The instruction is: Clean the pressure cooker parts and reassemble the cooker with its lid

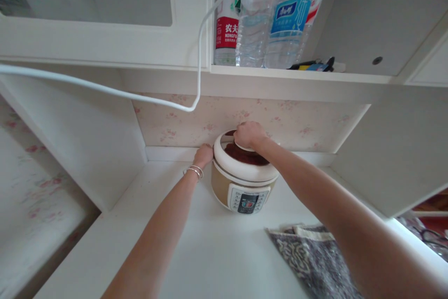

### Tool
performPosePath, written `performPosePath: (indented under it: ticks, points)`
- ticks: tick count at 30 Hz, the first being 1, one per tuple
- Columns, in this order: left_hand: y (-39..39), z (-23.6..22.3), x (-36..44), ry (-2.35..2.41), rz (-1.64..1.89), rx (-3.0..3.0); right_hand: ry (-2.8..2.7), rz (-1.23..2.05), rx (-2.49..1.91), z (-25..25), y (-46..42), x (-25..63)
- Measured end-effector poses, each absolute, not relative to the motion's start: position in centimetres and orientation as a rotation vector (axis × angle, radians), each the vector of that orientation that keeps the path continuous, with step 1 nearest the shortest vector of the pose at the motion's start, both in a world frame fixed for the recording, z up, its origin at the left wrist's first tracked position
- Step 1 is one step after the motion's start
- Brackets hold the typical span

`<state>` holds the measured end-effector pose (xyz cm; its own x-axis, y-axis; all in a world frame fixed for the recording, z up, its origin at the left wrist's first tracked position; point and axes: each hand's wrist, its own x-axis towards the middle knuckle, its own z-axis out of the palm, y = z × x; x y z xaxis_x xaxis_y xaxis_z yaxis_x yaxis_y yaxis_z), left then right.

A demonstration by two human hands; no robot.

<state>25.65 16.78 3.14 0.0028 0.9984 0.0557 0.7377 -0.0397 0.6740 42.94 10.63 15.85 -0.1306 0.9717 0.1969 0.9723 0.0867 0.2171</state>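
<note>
A cream and tan electric pressure cooker (pixel 220 186) with a dark red lid top stands on the white surface, against the back wall. Its control panel (pixel 248 200) faces me. Closed around the handle on top of the lid is my right hand (pixel 249 134). My left hand (pixel 203 154), with bracelets at the wrist, is curled against the cooker's left side at rim height. The fingertips of that hand are hidden. The lid sits on the body.
A patterned grey cloth (pixel 308 254) lies at the front right. Overhead, a cabinet shelf (pixel 301 77) holds several plastic bottles (pixel 257 28). A white cable (pixel 140 98) hangs across the view before it. White side panels (pixel 378 159) flank the surface.
</note>
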Motion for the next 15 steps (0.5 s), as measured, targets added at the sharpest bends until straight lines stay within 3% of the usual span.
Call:
performPosePath:
  ticks: [7,15]
  points:
    - [16.70,3.18,25.70,1.772,0.773,1.785,-2.417,-0.615,-1.852,15.48,9.93,43.46]
    - [16.53,2.99,25.49,1.751,0.789,1.780,-2.298,-0.453,-2.064,15.79,10.87,42.56]
